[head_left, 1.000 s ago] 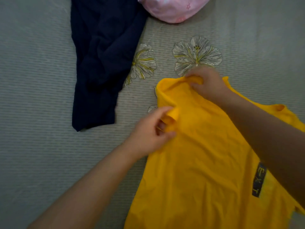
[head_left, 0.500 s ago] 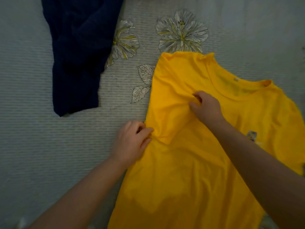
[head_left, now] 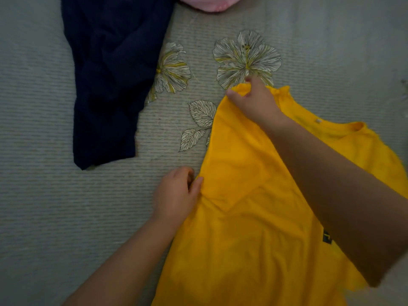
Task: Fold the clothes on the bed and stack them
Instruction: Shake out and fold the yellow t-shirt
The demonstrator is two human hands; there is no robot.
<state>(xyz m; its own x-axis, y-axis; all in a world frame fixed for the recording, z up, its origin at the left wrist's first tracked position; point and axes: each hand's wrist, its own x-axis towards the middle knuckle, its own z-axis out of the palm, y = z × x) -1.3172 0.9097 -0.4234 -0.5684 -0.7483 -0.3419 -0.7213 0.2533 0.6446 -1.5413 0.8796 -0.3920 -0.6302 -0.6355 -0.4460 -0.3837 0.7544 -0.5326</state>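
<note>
We see a yellow T-shirt (head_left: 254,228) spread on the bed (head_left: 44,195), lower right of the view, neck end pointing away from us. Bright yellow fabric w/ soft wrinkles; round collar w/ a small pale tag inside; a dark printed patch mostly hidden behind the right forearm. The near sleeve lies folded inward over the chest, making a diagonal crease.

Left hand (head_left: 176,195) sits at the shirt's left edge, fingers curled, thumb & fingers pinching the fabric at the fold. Right hand (head_left: 256,102) is at the shoulder corner, fingers bunching a tuft of yellow cloth, lifted slightly.

Bed cover is grey-green, ribbed, w/ printed flowers & leaves. A dark navy garment (head_left: 110,74) lies crumpled upper left, well apart from the shirt. A pink item (head_left: 209,3) pokes in at the top edge, next to the navy one.
</note>
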